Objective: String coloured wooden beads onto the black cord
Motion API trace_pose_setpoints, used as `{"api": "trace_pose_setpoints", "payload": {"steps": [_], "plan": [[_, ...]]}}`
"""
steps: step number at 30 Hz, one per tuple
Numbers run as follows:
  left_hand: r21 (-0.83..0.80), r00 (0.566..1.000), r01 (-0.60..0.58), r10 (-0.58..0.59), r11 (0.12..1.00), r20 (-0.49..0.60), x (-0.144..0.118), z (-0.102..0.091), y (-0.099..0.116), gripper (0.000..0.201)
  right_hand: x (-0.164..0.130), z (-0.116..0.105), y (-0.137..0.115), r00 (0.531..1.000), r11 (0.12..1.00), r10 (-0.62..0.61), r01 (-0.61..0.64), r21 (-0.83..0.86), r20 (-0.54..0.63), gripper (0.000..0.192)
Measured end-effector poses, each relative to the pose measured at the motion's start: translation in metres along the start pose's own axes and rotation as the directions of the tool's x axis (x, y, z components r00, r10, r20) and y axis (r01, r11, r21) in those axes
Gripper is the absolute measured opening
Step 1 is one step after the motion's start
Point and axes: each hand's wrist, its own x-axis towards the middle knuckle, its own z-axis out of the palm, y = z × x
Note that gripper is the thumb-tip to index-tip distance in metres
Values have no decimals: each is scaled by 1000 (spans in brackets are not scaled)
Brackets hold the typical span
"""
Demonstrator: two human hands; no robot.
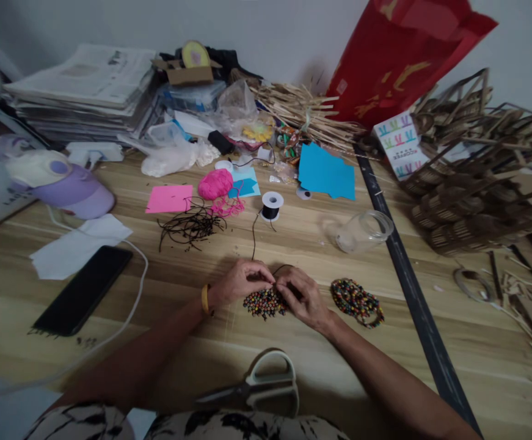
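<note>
My left hand (244,282) and my right hand (306,297) meet fingertip to fingertip over a loose pile of small multicoloured beads (262,304). Both pinch at a thin black cord (284,266), which curves up between them; whether a bead is in the fingertips is too small to tell. Just beyond stands a white spool of black cord (271,208), its strand running down behind my left hand. Right of my right hand lies a coiled string of multicoloured beads (356,302). A yellow band (206,300) circles my left wrist.
Scissors (266,385) lie near the table's front edge. A phone (83,291) and white cable (143,269) are at left. Further back are tangled dark cord (191,223), pink yarn (215,184), blue paper (327,173) and a glass jar (363,232). Woven baskets (467,208) stand at right.
</note>
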Motion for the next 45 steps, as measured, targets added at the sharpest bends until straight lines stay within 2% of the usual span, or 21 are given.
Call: {"api": "trace_pose_setpoints", "payload": {"steps": [18, 31, 40, 45], "plan": [[-31, 999, 37, -37, 999, 4, 0, 1, 0, 11, 2, -1, -1, 1000, 1000, 6, -6, -11, 30, 15], [-70, 993, 108, -111, 992, -39, -1, 4, 1, 14, -5, 4, 5, 998, 999, 42, -40, 36, -44, 2], [-59, 997, 64, -67, 996, -49, 1, 4, 1, 15, -5, 3, 6, 999, 999, -2, 3, 35, -43, 15], [-12, 998, 16, -17, 1000, -54, 0, 6, 4, 13, -2, 1, 2, 999, 1000, -29, 29, 12, -26, 7]]}}
